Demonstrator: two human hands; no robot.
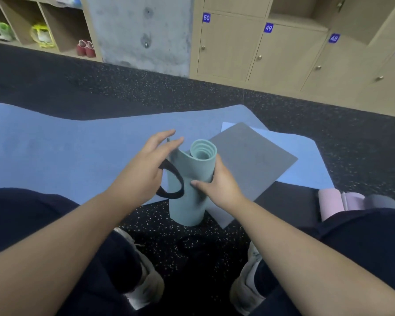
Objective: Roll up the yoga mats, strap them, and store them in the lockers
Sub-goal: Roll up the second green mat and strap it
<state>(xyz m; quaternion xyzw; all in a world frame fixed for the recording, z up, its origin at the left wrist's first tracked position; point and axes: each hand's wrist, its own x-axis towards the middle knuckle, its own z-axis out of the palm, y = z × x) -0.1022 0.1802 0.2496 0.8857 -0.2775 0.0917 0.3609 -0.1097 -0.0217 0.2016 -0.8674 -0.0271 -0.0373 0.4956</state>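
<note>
A rolled teal yoga mat (187,201) stands upright on the floor between my knees, its loose outer flap sticking out on the left. My right hand (219,185) grips the roll from the right, thumb across its front. My left hand (146,169) is at the flap with its fingers straight, and a black strap (173,192) loops from under that palm around the roll's left side. A blue mat (66,151) lies unrolled behind, with a grey mat (249,160) on its right end. A rolled pink mat (338,201) lies by my right knee.
Numbered wooden lockers (283,55) line the far right wall, doors closed, with one upper compartment (306,10) open. Open cubbies (55,26) with shoes stand at the far left beside a concrete pillar (141,30). The floor (146,87) is dark speckled rubber.
</note>
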